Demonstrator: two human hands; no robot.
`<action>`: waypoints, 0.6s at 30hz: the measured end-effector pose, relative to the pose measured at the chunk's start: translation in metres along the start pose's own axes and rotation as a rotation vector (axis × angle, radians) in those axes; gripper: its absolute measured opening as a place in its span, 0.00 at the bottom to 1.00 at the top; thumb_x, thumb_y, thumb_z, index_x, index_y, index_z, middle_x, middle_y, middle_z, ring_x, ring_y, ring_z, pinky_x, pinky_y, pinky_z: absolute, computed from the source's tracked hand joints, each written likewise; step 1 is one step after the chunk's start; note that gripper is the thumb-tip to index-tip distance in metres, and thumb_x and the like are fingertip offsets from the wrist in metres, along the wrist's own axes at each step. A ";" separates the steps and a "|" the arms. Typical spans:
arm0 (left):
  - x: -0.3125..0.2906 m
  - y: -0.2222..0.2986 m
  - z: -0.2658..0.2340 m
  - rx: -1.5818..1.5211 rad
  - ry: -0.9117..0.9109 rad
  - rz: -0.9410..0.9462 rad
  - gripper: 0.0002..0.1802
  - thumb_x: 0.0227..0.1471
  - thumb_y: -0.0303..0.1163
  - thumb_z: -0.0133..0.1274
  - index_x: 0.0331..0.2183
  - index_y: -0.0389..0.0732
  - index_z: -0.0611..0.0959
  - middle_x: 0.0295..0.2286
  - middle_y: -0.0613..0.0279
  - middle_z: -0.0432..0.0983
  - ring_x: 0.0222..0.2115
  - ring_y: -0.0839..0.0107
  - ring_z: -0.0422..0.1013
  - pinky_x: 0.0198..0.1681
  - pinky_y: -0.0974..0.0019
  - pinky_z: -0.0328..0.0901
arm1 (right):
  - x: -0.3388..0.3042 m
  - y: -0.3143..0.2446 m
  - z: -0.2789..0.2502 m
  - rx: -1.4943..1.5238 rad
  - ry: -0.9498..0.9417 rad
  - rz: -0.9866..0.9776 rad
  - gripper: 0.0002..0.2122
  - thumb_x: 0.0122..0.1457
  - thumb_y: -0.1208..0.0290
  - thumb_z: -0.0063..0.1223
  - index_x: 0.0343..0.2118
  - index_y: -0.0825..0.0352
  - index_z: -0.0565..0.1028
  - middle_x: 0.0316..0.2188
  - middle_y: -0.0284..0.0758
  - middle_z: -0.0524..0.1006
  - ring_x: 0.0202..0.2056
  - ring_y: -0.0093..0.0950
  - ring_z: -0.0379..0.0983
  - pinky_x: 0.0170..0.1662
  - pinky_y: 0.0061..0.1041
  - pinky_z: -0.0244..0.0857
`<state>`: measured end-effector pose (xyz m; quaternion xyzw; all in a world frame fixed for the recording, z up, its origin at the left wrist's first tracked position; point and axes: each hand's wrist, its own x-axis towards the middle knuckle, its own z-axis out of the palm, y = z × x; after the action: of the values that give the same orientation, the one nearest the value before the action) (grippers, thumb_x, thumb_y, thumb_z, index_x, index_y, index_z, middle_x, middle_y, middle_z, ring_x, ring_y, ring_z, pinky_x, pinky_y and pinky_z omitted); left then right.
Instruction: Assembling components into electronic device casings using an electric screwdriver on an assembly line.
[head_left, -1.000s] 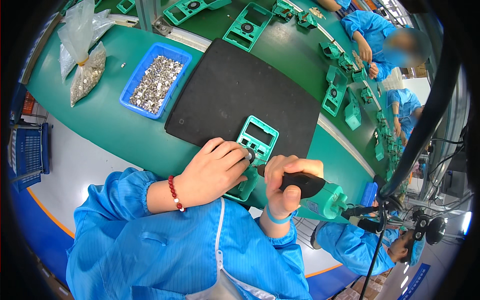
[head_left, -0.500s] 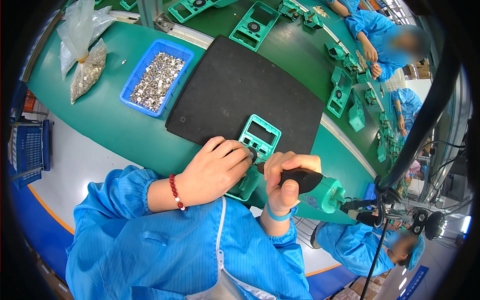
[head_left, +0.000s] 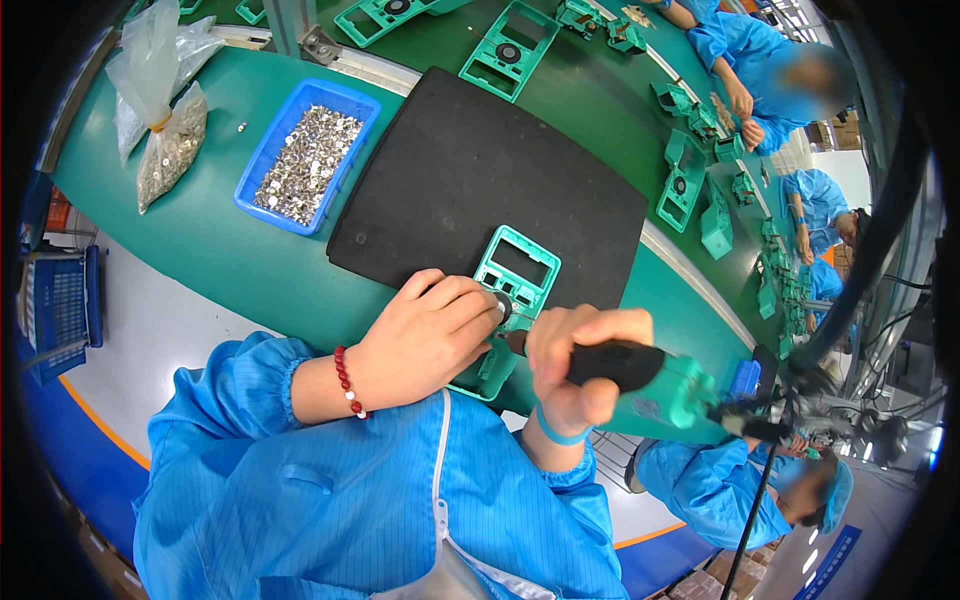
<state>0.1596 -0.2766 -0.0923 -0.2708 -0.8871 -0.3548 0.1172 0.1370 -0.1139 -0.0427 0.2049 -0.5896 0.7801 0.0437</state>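
A green plastic housing [head_left: 548, 262] with a rectangular window lies on the near edge of the black mat, its lower part reaching toward my body. My left hand [head_left: 430, 325], a red bead bracelet on its wrist, is closed over the housing's left side, fingertips at a round black part [head_left: 503, 307]. In my right hand [head_left: 570, 365] is an electric screwdriver [head_left: 625, 367] with a black grip and green rear end. It lies nearly level, its front end pointing left at the housing beside my left fingertips. My fingers hide the exact contact of its tip.
A blue bin [head_left: 250, 190] of small metal screws stands left of the black mat [head_left: 460, 180]. Bags of small parts [head_left: 172, 150] lie farther left. More green housings [head_left: 508, 50] sit along the far line, where co-workers sit. Cables and a dark stand [head_left: 860, 290] occupy the right.
My right hand and the screwdriver have shifted slightly; the screwdriver's front end is a little farther left and its rear is blurred by motion. My left hand stays on the housing.
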 end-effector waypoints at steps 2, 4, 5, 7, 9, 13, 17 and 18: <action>0.001 -0.001 -0.002 -0.011 -0.008 -0.016 0.21 0.43 0.34 0.64 0.42 0.41 0.82 0.41 0.65 0.76 0.46 0.68 0.69 0.51 0.60 0.60 | 0.004 -0.010 0.000 -0.044 -0.013 -0.072 0.26 0.59 0.44 0.58 0.39 0.65 0.64 0.16 0.28 0.67 0.15 0.18 0.60 0.18 0.20 0.55; 0.002 0.001 -0.005 -0.024 -0.018 -0.029 0.24 0.41 0.35 0.66 0.44 0.42 0.81 0.42 0.66 0.76 0.46 0.67 0.70 0.51 0.59 0.60 | 0.006 -0.015 0.002 -0.040 0.000 -0.072 0.26 0.59 0.44 0.58 0.39 0.65 0.64 0.16 0.28 0.67 0.15 0.18 0.60 0.18 0.20 0.55; 0.004 0.002 -0.007 -0.067 0.013 -0.032 0.22 0.42 0.35 0.66 0.42 0.43 0.82 0.40 0.67 0.76 0.45 0.68 0.69 0.50 0.60 0.60 | 0.006 -0.017 0.003 -0.032 0.011 -0.069 0.26 0.59 0.43 0.58 0.39 0.65 0.64 0.16 0.28 0.67 0.15 0.18 0.60 0.18 0.19 0.55; 0.004 0.002 -0.007 -0.106 0.048 -0.037 0.19 0.43 0.35 0.66 0.39 0.43 0.83 0.38 0.68 0.76 0.43 0.70 0.69 0.49 0.62 0.60 | 0.004 -0.017 0.006 -0.034 0.008 -0.077 0.27 0.59 0.43 0.58 0.39 0.65 0.64 0.17 0.28 0.67 0.15 0.18 0.61 0.18 0.19 0.55; 0.003 0.000 -0.005 -0.181 0.062 -0.014 0.15 0.44 0.34 0.66 0.37 0.45 0.84 0.34 0.70 0.75 0.40 0.70 0.69 0.46 0.63 0.60 | 0.003 -0.018 0.007 0.005 -0.030 -0.102 0.27 0.59 0.42 0.57 0.39 0.65 0.63 0.17 0.28 0.68 0.15 0.18 0.61 0.19 0.19 0.55; 0.001 0.004 -0.002 -0.188 0.071 0.006 0.13 0.43 0.34 0.66 0.35 0.45 0.84 0.31 0.71 0.74 0.37 0.71 0.68 0.43 0.63 0.59 | 0.001 -0.025 0.008 -0.005 -0.046 -0.105 0.27 0.59 0.42 0.57 0.40 0.65 0.63 0.17 0.28 0.68 0.15 0.19 0.61 0.19 0.19 0.56; 0.001 0.008 -0.002 -0.240 0.039 -0.031 0.13 0.42 0.32 0.67 0.34 0.45 0.84 0.31 0.71 0.75 0.37 0.70 0.69 0.43 0.64 0.60 | -0.002 -0.030 0.006 -0.021 -0.066 -0.096 0.27 0.59 0.43 0.57 0.40 0.65 0.63 0.17 0.28 0.68 0.15 0.19 0.62 0.19 0.19 0.56; 0.002 0.009 -0.002 -0.238 0.019 -0.036 0.13 0.41 0.31 0.67 0.34 0.44 0.84 0.34 0.71 0.77 0.38 0.70 0.71 0.44 0.64 0.60 | -0.003 -0.030 0.006 -0.043 -0.071 -0.097 0.27 0.60 0.43 0.57 0.40 0.65 0.63 0.17 0.29 0.67 0.16 0.19 0.62 0.19 0.19 0.56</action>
<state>0.1633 -0.2716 -0.0852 -0.2633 -0.8422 -0.4625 0.0862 0.1504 -0.1096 -0.0155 0.2597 -0.5967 0.7565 0.0651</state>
